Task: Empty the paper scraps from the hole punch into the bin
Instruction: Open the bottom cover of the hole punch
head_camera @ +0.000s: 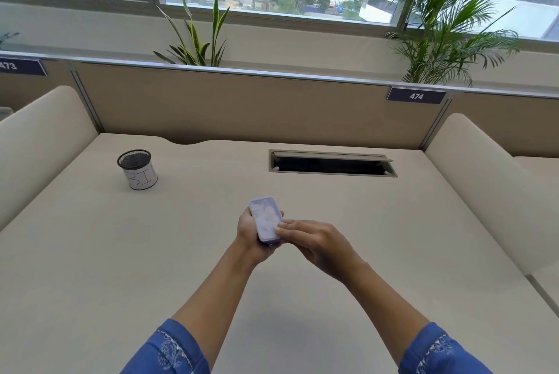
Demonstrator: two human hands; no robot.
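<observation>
Left hand: gripping the lilac hole punch from below, above the worktop | Right hand: fingers laid flat on punch's near end, not closed | Bin: mesh cup, upright, far left, well apart

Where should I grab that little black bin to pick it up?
Grab the bin around its round side, down on the white label, coming from the front. It stands upright with its top open, and nothing sits beside it on the desk.
</observation>
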